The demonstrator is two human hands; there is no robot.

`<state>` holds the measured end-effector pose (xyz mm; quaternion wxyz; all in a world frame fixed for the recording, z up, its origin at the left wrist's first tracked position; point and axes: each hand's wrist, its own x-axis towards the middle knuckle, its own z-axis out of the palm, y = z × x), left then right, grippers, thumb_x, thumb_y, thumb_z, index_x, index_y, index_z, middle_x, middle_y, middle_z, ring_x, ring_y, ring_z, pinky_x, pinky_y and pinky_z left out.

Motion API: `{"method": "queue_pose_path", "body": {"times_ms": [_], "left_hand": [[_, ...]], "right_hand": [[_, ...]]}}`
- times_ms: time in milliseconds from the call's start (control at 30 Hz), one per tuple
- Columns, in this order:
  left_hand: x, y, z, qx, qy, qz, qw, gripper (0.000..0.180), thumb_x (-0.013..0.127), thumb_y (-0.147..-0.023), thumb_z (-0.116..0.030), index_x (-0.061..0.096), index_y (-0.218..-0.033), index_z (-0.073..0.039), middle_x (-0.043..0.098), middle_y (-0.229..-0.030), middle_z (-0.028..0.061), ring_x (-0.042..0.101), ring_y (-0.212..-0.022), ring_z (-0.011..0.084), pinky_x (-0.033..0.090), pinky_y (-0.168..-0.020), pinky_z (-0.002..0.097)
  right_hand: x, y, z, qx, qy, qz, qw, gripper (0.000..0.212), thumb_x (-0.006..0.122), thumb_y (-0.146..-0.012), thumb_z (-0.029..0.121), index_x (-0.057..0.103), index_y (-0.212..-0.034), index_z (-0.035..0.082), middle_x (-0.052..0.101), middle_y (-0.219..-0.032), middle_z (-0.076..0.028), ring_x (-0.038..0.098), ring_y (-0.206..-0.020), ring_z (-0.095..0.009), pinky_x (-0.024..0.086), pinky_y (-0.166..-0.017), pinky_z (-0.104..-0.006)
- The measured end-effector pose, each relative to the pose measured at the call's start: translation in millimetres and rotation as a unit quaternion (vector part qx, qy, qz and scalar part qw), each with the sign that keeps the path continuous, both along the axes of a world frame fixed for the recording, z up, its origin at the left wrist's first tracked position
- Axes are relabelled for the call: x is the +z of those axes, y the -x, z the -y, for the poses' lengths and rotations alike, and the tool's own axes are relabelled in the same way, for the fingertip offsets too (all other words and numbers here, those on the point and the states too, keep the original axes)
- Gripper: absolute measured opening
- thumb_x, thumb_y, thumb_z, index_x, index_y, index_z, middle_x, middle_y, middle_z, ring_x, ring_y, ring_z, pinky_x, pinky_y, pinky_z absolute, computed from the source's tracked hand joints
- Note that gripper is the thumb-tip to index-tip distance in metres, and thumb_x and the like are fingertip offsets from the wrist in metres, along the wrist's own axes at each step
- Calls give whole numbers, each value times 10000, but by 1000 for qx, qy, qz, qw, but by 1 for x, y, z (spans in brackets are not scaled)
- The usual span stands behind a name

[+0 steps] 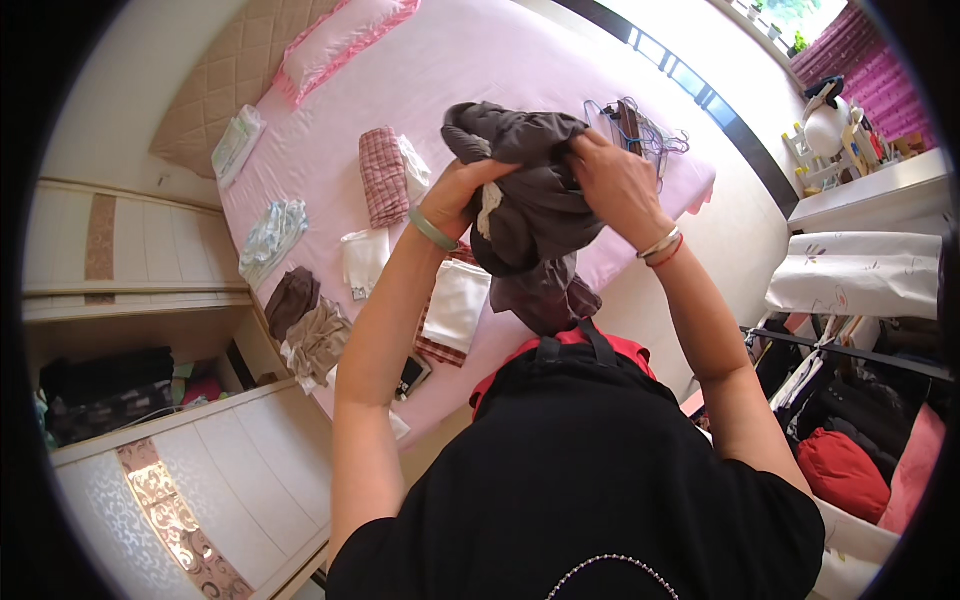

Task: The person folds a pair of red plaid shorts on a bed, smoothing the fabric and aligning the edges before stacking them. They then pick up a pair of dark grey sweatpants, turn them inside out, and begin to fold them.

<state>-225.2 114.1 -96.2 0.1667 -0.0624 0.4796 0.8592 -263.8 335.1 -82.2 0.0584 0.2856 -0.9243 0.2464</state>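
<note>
A bunched dark grey-brown garment (pixel 540 220) hangs in the air between my hands, over the near side of the bed. My left hand (pixel 472 192) grips its left side, thumb lying across the cloth. My right hand (pixel 618 185) is closed on its upper right edge, fingertips partly tucked behind a fold. A lighter patch shows near my left hand. The lower end of the cloth droops toward my front. What kind of garment it is, I cannot tell.
On the pink bed (pixel 520 70) lie a red checked folded cloth (pixel 383 178), white folded cloths (pixel 458 303), a beige crumpled garment (pixel 318 338) and several hangers (pixel 655 140). A wardrobe (pixel 200 490) stands open at left; clothes on a rack (pixel 850 400) are at right.
</note>
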Motion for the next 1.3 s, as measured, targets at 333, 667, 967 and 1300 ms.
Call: {"method": "queue_pose_path", "body": {"times_ms": [333,667,967,1300], "left_hand": [[1,-4,3,32,-56,-10,998,343,668,-920,-146,610,-1231,-14,671,-1165,78,651,-1051,187,517,-935,327],[-40,11,38,6,91,-20,996,402,682,-909,-151,585,-1278,-23,651,-1220,71,617,-1112,185,486,-977,341],[-73,9,65,26,157,52,986,336,762,-864,-161,663,-1156,-28,717,-1071,56,696,-910,170,565,-831,308],[-88,15,121,105,257,125,952,344,782,-823,-178,662,-1110,-31,714,-1042,75,704,-900,206,583,-795,361]], "right_hand": [[-4,11,2,103,146,164,970,317,714,-846,250,684,-1020,-14,587,-928,-95,576,-735,-208,471,-696,-323],[33,18,-9,-35,346,189,918,162,754,-841,189,710,-873,37,551,-611,33,423,-544,-28,356,-505,-237],[73,71,-60,-135,554,-2,821,200,680,-933,220,731,-937,27,611,-722,40,491,-631,-18,372,-561,-180],[-31,148,-125,-341,349,-128,863,239,723,-874,237,694,-1019,49,711,-926,-135,680,-810,-248,528,-747,-355]]}}
